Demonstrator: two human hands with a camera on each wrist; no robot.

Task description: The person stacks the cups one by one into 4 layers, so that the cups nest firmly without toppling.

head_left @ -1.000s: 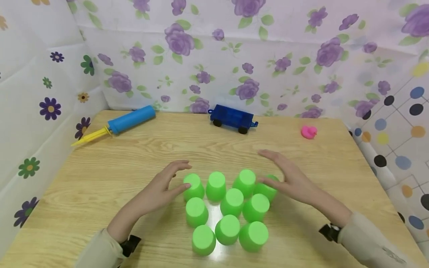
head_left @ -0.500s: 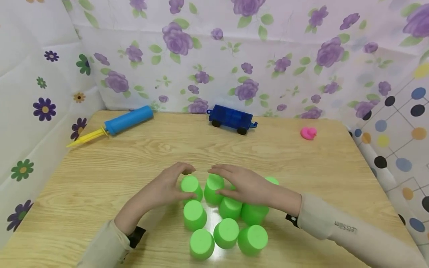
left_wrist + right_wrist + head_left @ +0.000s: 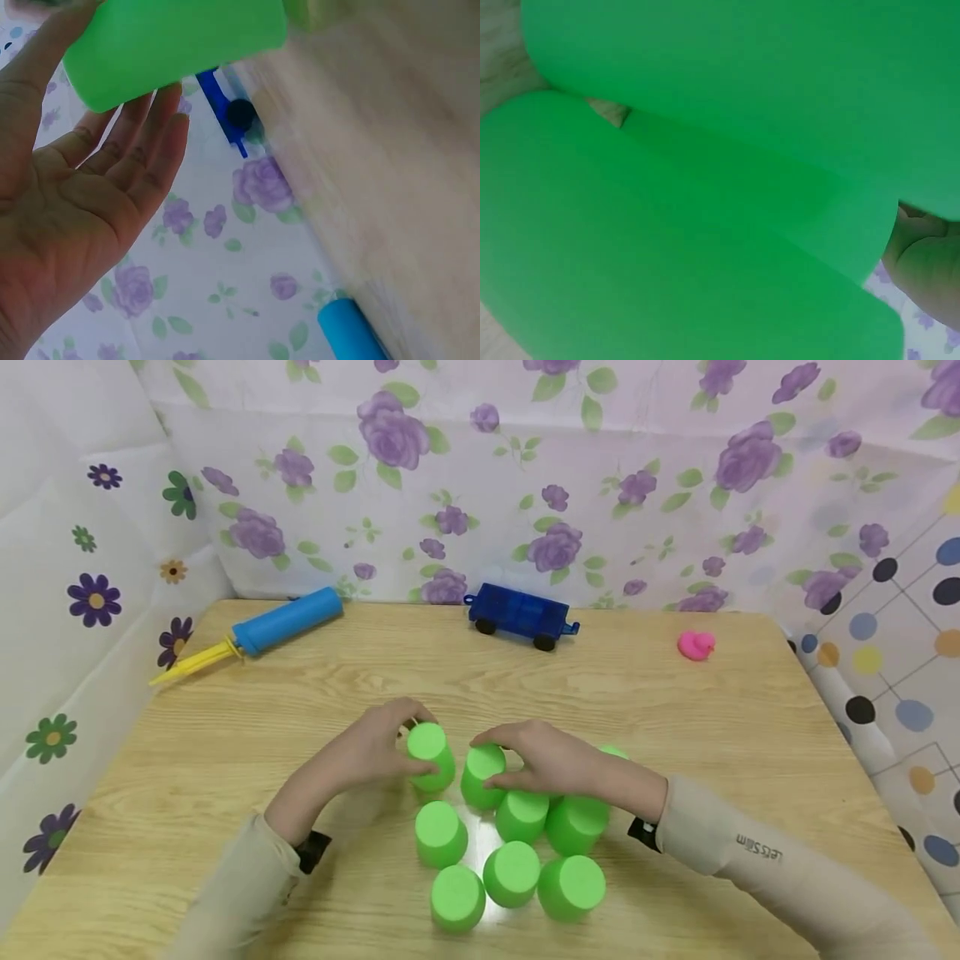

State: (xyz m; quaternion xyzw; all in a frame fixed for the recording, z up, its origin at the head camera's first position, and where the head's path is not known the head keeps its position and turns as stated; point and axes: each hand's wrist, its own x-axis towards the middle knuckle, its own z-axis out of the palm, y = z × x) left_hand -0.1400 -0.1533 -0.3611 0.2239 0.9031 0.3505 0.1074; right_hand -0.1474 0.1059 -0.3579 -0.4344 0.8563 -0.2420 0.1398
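Observation:
Several upside-down light green plastic cups stand in a cluster at the front middle of the table (image 3: 300, 693). My left hand (image 3: 367, 747) grips the far-left cup (image 3: 429, 742) between thumb and fingers; whether its rim touches the table I cannot tell. In the left wrist view this cup (image 3: 180, 45) lies across the fingers (image 3: 154, 131). My right hand (image 3: 558, 764) holds the neighbouring back-row cup (image 3: 482, 764), thumb on the near side, fingers behind. Its wrist hides parts of the cups beneath. Green cup walls (image 3: 667, 247) fill most of the right wrist view.
A blue toy wagon (image 3: 521, 612) with black wheels stands at the table's back edge. A blue and yellow hand pump (image 3: 288, 620) lies back left, a pink toy duck (image 3: 696, 645) back right. Flowered cloth (image 3: 465, 468) hangs behind.
My right hand has swung left over the cups to the second back-row cup. The left hand has closed on the far-left cup, which now stands a little farther from or above its former spot.

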